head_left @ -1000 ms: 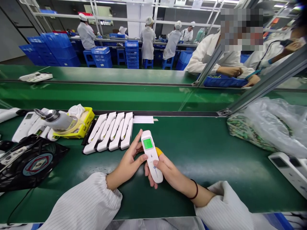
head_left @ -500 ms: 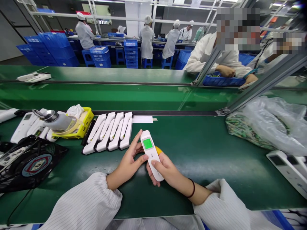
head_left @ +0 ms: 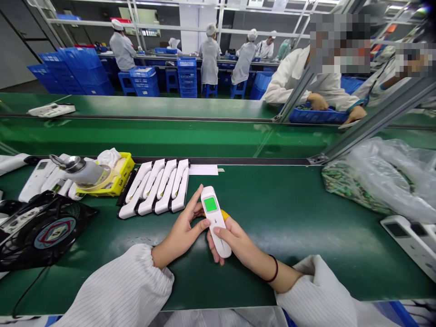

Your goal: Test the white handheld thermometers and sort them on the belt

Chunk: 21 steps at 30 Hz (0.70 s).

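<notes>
A white infrared thermometer (head_left: 219, 232) with a green lit screen is held above the green bench, its head pointing away from me. My right hand (head_left: 238, 238) wraps around the lower body, thumb on the front face; a yellow cover shows on one of its fingers. My left hand (head_left: 185, 227) grips the upper part from the left, with its thumb at the side edge and its other fingers partly hidden behind the head. Left of my hands, several similar white thermometers (head_left: 161, 188) lie in a slanted row.
At the left are a yellow basket (head_left: 126, 175), a metal bottle (head_left: 83, 172) and a black fan (head_left: 51, 231). A plastic bag of circuit boards (head_left: 361, 186) and white devices (head_left: 405, 236) sit at the right. Across the line, a co-worker's hands are at a blue tray (head_left: 316, 116).
The view has shifted very slightly. Both hands keep the same hold on the thermometer, whose screen stays green. The co-worker's hands across the line have moved a little.
</notes>
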Each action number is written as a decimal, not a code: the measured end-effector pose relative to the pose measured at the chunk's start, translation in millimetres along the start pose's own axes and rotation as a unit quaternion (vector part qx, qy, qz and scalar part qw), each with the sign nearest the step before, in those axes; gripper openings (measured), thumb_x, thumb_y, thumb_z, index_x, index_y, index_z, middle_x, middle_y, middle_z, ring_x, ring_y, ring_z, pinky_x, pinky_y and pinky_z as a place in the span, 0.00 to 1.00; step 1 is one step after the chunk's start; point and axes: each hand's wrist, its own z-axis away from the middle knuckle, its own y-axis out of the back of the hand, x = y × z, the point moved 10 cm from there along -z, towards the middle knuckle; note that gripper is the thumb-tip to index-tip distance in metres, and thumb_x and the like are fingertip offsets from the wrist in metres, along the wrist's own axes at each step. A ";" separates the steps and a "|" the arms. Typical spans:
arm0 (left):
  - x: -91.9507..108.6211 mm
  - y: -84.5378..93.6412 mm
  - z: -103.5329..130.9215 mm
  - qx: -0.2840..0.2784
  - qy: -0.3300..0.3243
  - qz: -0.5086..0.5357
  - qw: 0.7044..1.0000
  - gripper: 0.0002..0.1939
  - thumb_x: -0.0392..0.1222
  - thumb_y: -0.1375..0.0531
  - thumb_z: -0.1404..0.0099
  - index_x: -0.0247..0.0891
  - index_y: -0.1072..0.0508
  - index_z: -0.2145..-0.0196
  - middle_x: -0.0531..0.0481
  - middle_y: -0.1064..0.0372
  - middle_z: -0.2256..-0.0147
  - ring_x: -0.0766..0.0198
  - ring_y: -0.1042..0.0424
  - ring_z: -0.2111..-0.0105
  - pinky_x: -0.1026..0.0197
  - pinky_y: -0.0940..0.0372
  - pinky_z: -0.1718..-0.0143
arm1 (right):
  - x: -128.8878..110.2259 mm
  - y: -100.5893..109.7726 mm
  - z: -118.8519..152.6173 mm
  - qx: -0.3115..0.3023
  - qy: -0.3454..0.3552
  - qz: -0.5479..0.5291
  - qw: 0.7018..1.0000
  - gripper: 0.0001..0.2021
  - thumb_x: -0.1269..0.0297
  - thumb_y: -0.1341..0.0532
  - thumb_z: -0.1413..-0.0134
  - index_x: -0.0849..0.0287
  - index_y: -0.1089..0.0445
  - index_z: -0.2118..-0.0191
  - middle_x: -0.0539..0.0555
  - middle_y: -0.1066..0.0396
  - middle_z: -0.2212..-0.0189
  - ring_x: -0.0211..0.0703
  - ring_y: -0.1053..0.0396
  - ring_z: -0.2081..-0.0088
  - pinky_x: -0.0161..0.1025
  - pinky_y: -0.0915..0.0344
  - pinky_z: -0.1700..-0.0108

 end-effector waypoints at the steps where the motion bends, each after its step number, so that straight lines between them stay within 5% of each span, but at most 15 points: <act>1: -0.2 -0.4 0.1 -0.001 0.000 0.003 1.000 0.39 0.44 0.42 0.34 0.45 0.62 0.34 0.42 0.41 0.41 0.53 0.39 0.43 0.51 0.44 0.43 | 0.1 0.2 -0.1 0.002 0.000 -0.004 1.000 0.16 0.53 0.41 0.47 0.57 0.46 0.62 0.45 0.32 0.78 0.33 0.34 0.84 0.28 0.38 0.85; 10: -1.8 -12.2 2.5 -0.069 0.004 -0.033 0.997 0.47 0.43 0.39 0.36 0.51 0.72 0.34 0.44 0.43 0.41 0.55 0.41 0.42 0.49 0.49 0.40 | -0.1 -0.1 0.8 0.016 -0.018 -0.080 0.996 0.17 0.50 0.42 0.47 0.59 0.43 0.63 0.46 0.34 0.83 0.35 0.36 0.84 0.30 0.37 0.85; 16: -3.7 -17.6 1.0 -0.065 -0.009 -0.050 0.997 0.46 0.42 0.38 0.37 0.51 0.67 0.34 0.45 0.40 0.43 0.56 0.39 0.44 0.49 0.47 0.41 | 7.7 14.9 1.2 0.090 -0.023 -0.056 0.994 0.22 0.43 0.41 0.50 0.58 0.42 0.68 0.43 0.39 0.88 0.32 0.44 0.90 0.27 0.48 0.91; 21: -3.9 -4.5 2.3 -0.045 0.044 0.013 0.998 0.44 0.48 0.38 0.39 0.51 0.63 0.35 0.43 0.33 0.48 0.53 0.30 0.52 0.53 0.33 0.53 | -2.9 -5.5 3.5 0.005 -0.002 -0.088 0.996 0.24 0.43 0.38 0.53 0.59 0.40 0.62 0.48 0.31 0.78 0.34 0.33 0.82 0.29 0.35 0.81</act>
